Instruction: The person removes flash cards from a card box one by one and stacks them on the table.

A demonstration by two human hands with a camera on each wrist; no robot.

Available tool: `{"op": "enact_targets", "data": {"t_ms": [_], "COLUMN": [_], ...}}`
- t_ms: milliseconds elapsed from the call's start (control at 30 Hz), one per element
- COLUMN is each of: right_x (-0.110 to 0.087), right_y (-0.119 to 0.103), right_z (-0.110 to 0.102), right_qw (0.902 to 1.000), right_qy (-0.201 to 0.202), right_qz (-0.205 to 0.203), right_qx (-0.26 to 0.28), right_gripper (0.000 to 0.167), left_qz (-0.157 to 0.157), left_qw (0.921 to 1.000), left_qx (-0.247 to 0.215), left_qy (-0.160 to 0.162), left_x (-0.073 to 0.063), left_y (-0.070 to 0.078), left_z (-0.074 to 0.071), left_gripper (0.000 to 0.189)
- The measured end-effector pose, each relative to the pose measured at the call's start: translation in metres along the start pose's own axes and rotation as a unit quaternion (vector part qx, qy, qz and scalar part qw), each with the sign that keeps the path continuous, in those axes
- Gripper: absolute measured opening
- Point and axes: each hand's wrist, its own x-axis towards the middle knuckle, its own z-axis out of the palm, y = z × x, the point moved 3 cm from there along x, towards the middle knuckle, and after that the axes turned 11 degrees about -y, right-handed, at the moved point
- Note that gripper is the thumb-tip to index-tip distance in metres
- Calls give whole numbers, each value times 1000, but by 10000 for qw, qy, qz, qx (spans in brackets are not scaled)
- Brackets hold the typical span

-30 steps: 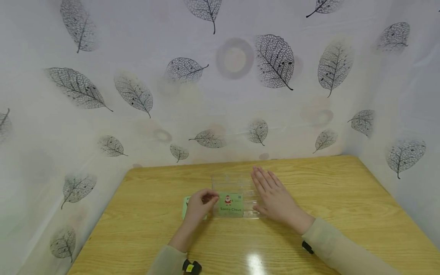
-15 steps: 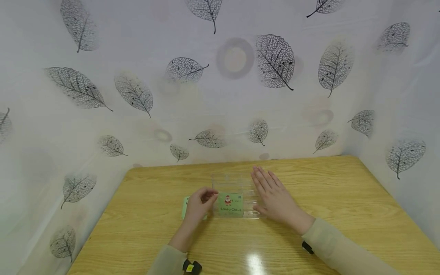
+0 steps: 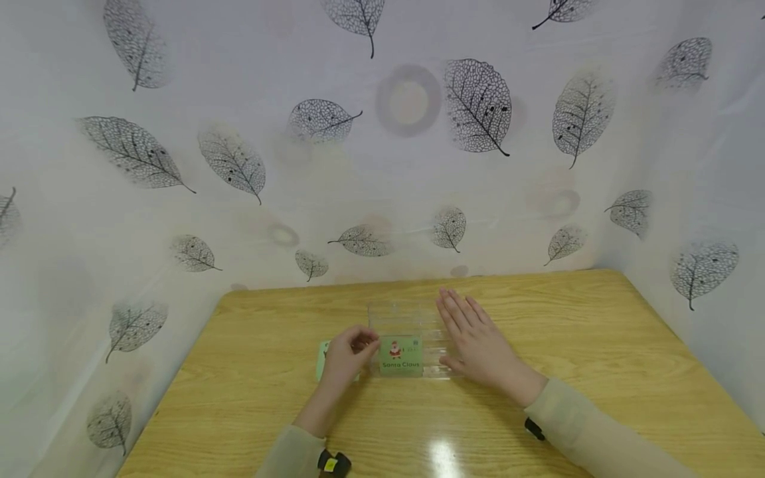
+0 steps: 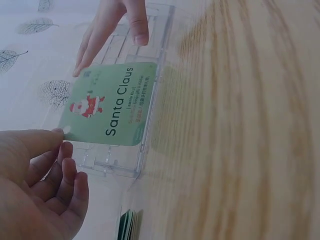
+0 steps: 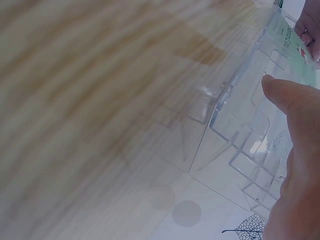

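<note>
A green card (image 3: 401, 355) printed with a Santa figure and "Santa Claus" stands at a clear plastic holder (image 4: 131, 162) with several compartments. In the left wrist view my left hand (image 4: 42, 180) pinches a corner of this card between thumb and index finger, its other fingers loosely curled. On the holder's right side my right hand (image 3: 478, 342) rests with fingers straight and close together, the thumb a little apart. More green cards (image 3: 322, 358) lie on the table beyond my left hand, which partly covers them. Only their edges show in the left wrist view.
The wooden table (image 3: 239, 398) runs back to a pale curtain (image 3: 358, 186) with a leaf print, which also encloses both sides. Black bands (image 3: 335, 463) sit at the wrists over beige sleeves. A bright light reflection shows on the tabletop at the front.
</note>
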Motion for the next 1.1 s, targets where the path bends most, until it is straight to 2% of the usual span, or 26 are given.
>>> {"op": "enact_targets", "data": {"t_ms": [300,567,800,1100], "right_x": [0,1,1,1], "right_y": [0,2,2,2], "right_z": [0,1,2,2], "right_qw": [10000,10000,10000,10000], "right_qy": [-38,-4,18,-76], "right_qz": [-2,-20,-36,-2], "right_qx": [74,-17,-35,27], "right_gripper": [114,114,113,114], "left_qz": [-25,65,99,219], "left_qw": [10000,10000,9998,9996], "left_qx": [90,-15,124,56], "left_qy": [-16,-11,92,164], "left_x": [1,0,-1,-1], "left_y": [0,2,3,2], "left_z": [0,0,-1,-1], "left_gripper": [5,8,6,7]}}
